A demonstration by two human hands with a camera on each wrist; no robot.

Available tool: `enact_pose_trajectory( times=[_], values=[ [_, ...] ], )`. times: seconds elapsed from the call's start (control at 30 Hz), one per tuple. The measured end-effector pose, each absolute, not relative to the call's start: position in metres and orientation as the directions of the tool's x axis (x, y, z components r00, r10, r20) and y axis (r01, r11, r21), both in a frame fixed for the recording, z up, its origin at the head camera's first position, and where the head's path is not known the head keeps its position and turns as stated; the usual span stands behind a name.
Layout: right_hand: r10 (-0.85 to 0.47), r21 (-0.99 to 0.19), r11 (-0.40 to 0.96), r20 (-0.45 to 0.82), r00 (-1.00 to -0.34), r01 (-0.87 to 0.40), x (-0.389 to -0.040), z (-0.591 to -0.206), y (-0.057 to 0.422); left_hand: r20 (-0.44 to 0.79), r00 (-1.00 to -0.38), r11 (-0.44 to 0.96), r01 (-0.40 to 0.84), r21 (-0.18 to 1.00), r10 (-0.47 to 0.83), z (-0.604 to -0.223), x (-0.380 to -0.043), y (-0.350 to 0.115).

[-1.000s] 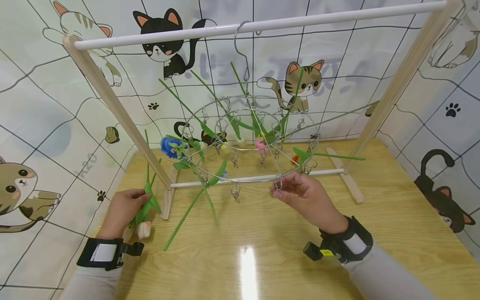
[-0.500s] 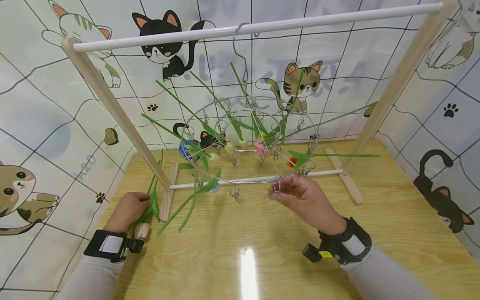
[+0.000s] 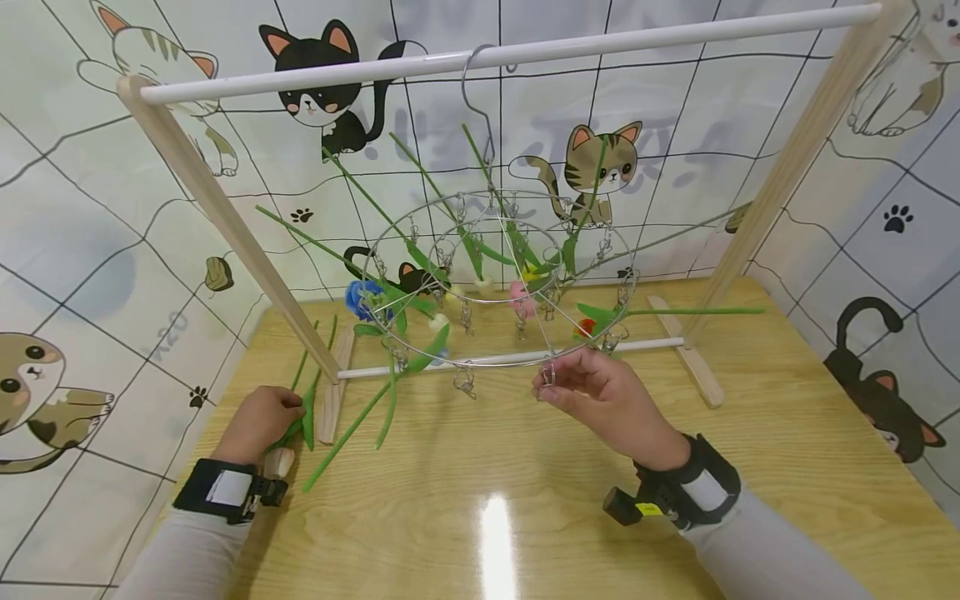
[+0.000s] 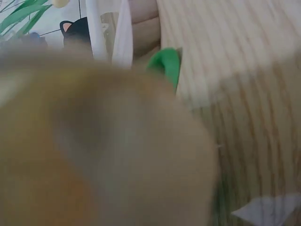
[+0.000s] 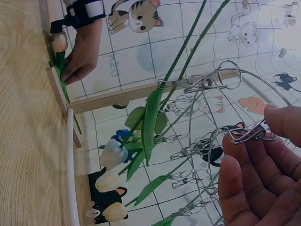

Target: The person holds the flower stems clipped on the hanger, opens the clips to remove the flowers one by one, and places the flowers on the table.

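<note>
In the head view my left hand [image 3: 258, 421] pinches the green stem and leaves of an artificial tulip [image 3: 278, 463] with a pale pink head, low beside the rack's left foot. A green leaf [image 4: 170, 66] shows in the left wrist view, where a blurred shape covers much of the frame. My right hand [image 3: 611, 404] holds a wire clip [image 5: 251, 134] between thumb and fingers at the front of the round wire hanger [image 3: 495, 363]. Clipped flowers hang from the hanger, among them a blue flower [image 3: 363, 300], a pink flower [image 3: 522, 298] and a white-blue tulip [image 5: 113, 154].
A white rod [image 3: 660, 39] on wooden posts [image 3: 225, 225] carries the hanger by its hook [image 3: 467, 87]. Other wire clips [image 3: 466, 383] dangle from the ring. A lower bar [image 3: 487, 358] crosses the wooden table [image 3: 480, 517]. A cat-patterned wall covering [image 3: 67, 208] surrounds it.
The hanging flowers on the ring's left side have swung, and their stems lie at different angles. My left hand has shifted slightly with the tulip. My right hand stays at the same clip.
</note>
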State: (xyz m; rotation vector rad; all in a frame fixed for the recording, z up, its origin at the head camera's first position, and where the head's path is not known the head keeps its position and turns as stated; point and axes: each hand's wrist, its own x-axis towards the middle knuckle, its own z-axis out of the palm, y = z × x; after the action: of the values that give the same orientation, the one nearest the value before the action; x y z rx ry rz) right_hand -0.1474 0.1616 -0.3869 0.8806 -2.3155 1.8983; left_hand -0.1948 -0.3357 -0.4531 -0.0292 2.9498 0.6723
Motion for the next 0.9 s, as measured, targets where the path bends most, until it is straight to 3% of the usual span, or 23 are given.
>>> enact_pose_trajectory(
  times=[0.57, 0.73, 0.9],
  values=[
    [-0.395, -0.902, 0.114, 0.343, -0.852, -0.416, -0.147, -0.386, 0.161, -0.108, -0.994, 0.914, -0.068, 0.399, -0.027, -0.447, -0.192, -0.326],
    [-0.388, -0.906, 0.116, 0.336, -0.858, -0.408, -0.147, -0.385, 0.163, -0.058, -0.998, 0.918, -0.035, 0.394, -0.013, -0.426, -0.176, -0.3],
    [-0.389, -0.91, 0.107, 0.334, -0.859, -0.402, -0.147, -0.385, 0.164, -0.075, -0.994, 0.893, 0.04, 0.447, 0.082, -0.405, -0.155, -0.256]
  ],
)
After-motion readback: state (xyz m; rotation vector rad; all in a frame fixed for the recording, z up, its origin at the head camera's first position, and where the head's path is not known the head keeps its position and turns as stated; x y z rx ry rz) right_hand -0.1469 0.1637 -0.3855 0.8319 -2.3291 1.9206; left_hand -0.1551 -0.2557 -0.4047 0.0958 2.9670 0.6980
